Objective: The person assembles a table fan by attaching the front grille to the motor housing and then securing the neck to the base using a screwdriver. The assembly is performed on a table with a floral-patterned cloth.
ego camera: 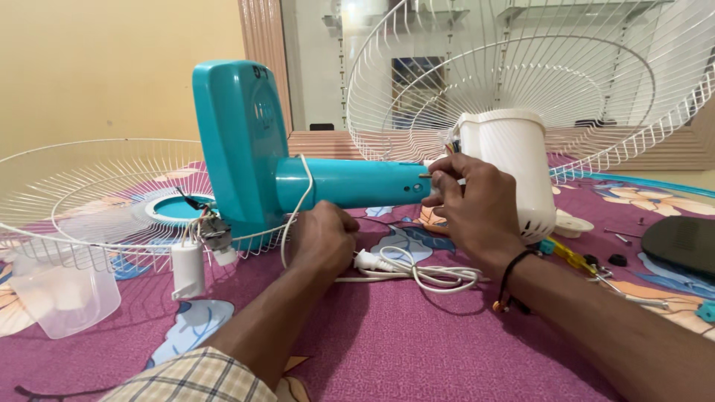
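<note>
- While the teal fan neck (350, 183) lies on its side across the middle of the purple floral cloth (387, 342), its long axis runs left to right in front of the person, from the flat teal base block (240, 145) on the left to the white motor housing (510, 167) on the right.
- Both hands meet it from the near side: the left hand (322, 240) sits under the tube close to the base end, and the right hand (474, 212) is at the far end, where tube and housing join.
- Left hand: curled and nearly closed, knuckles up, just below the tube and beside the white cord (298, 205) that hangs over it (whether it grips the cord or only steadies the tube, I cannot tell).
- Right hand: fingers bent, fingertips pinched against the tube's end right at the joint; something small may be held there, but it is hidden by the fingers.
- Right hand is the nearer one to the joint; the left is nearer the base.
- A white plug (370, 261) and its coiled lead lie on the cloth between the two forearms.
- One white wire guard (82, 193) lies flat behind the base; another guard (536, 74) stands tilted behind the housing.
- A yellow-handled screwdriver (570, 257) lies just right of the right wrist, near a dark cover (681, 246).
</note>
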